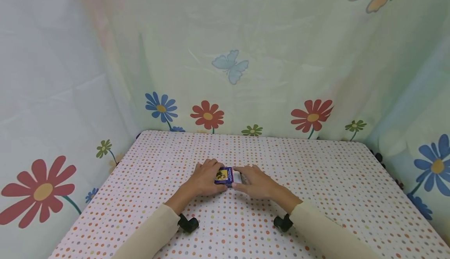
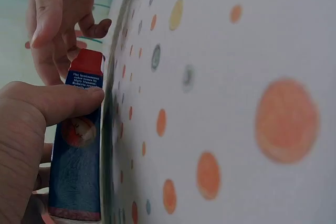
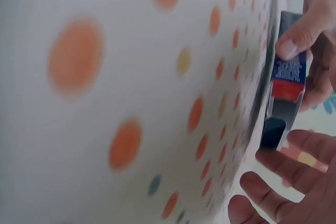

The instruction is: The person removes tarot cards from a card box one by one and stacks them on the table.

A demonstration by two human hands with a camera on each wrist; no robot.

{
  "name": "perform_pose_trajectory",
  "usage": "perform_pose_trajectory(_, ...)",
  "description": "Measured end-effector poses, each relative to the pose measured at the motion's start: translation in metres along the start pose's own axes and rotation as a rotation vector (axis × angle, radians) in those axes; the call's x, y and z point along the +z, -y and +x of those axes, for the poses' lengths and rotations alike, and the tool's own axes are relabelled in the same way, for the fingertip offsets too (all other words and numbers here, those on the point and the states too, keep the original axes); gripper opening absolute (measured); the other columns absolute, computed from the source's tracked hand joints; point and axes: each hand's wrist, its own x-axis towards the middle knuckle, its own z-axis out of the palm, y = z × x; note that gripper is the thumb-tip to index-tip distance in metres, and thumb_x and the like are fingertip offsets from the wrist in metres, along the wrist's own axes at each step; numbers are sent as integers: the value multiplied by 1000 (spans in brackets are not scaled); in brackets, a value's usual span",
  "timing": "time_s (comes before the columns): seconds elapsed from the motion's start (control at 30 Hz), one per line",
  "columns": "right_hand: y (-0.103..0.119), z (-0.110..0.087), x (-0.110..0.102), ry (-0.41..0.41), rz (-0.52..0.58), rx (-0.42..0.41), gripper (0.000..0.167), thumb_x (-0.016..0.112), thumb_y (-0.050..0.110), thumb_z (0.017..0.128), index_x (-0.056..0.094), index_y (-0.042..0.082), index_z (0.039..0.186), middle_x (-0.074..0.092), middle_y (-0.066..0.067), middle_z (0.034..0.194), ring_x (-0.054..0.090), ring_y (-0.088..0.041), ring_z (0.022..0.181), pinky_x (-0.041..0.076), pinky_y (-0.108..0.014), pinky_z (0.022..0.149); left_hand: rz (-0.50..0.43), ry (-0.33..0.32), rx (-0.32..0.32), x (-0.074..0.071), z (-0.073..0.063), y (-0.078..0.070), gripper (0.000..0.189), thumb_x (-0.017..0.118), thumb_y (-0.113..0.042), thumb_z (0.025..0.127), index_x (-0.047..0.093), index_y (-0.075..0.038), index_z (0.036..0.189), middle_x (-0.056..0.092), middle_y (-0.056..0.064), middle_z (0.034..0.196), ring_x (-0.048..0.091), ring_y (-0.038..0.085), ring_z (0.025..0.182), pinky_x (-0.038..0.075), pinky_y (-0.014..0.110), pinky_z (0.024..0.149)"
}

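A small dark blue card box [image 1: 221, 175] with a yellow picture and a red end band lies flat on the dotted tabletop, seen in the head view. My left hand [image 1: 207, 177] grips it from the left, thumb along the near side and fingers over the far side. Its right end stands open, with a flap [image 3: 273, 134] sticking out in the right wrist view. At that end is my right hand [image 1: 256, 181], fingers spread and fingertips close to the flap. Fine white print shows on the box's side [image 2: 76, 177] in the left wrist view.
The table [image 1: 175, 153] wears a white cover with coloured dots. Behind it and at both sides hang pale curtains [image 1: 274, 56] printed with flowers and butterflies. Black straps with small camera mounts [image 1: 190, 224] sit at both wrists.
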Motion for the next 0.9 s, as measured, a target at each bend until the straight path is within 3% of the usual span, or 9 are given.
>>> perform_pose_trajectory(0.13,8,-7,2,-27,-17,-8,68,57,56,99,46,17,153,50,-12,151,35,-42,145,28,-63,115,4,-31,15,-3,-7,-4,73,74,-56,84,53,-18,143,55,2,134,49,21,119,41,49,96)
perform_pose_trajectory(0.3,16,-15,1,-82,7,-18,56,50,47,105,49,12,150,53,-13,147,44,-37,139,39,-59,109,-15,-97,39,-6,-18,-12,72,75,-55,84,54,-17,141,56,1,129,51,19,114,43,47,92)
perform_pose_trajectory(0.5,21,-21,0,-177,93,-43,44,48,31,108,57,2,140,63,-14,133,61,-28,119,51,-47,96,-64,-148,48,-11,-31,-23,72,77,-51,84,54,-16,142,54,2,132,51,19,113,45,46,94)
perform_pose_trajectory(0.63,24,-24,1,-225,104,-49,35,53,23,106,62,3,134,68,-9,118,64,-18,100,54,-42,87,-80,-174,54,-15,-39,-29,73,78,-50,83,53,-17,143,53,3,133,51,18,111,46,44,93)
perform_pose_trajectory(0.67,24,-25,2,-231,96,-50,33,56,22,105,63,4,132,69,-6,111,64,-15,92,53,-43,90,-83,-182,57,-16,-41,-30,73,78,-50,83,53,-17,143,53,2,132,51,17,110,46,44,92)
perform_pose_trajectory(0.8,26,-28,3,-243,83,-58,26,63,19,100,68,9,123,61,6,80,51,-9,66,51,-36,71,-87,-219,81,-19,-52,-35,72,81,-47,81,55,-15,140,55,2,126,53,15,104,48,42,87)
perform_pose_trajectory(0.9,29,-33,4,-267,99,-50,21,65,18,98,71,11,117,52,7,68,46,-10,61,43,-30,56,-85,-259,115,-21,-59,-38,70,83,-44,80,57,-15,138,56,2,122,54,14,100,50,40,84)
